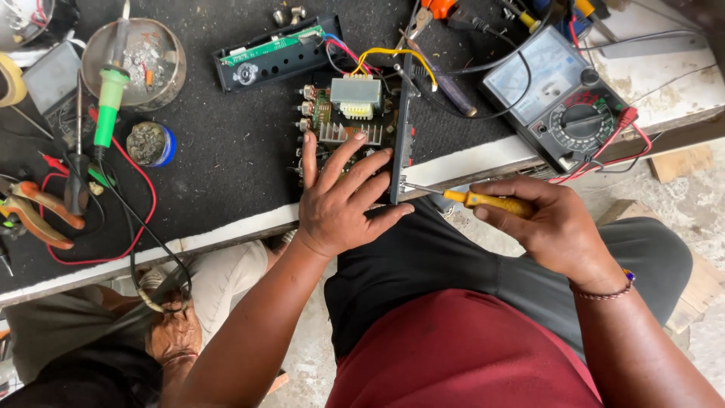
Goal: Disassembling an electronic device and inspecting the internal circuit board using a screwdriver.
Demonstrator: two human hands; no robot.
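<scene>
My left hand [343, 198] lies flat with fingers spread on an open electronic chassis [355, 128] at the bench's near edge, pressing on its circuit board. The board carries a transformer and a finned heat sink. My right hand [555, 223] grips a yellow-handled screwdriver [483, 200], whose tip meets the black side panel [400, 143] of the chassis near its lower corner. Coloured wires run from the board up to a detached black front panel [276, 53].
An analog multimeter [563, 94] with red and black leads sits at right. A green-handled soldering iron [109, 94] rests in a metal bowl [134, 60]; a small round tin [151, 143], orange-handled pliers [34, 211] and red wires lie at left. Another person's hand [172, 332] shows below the bench.
</scene>
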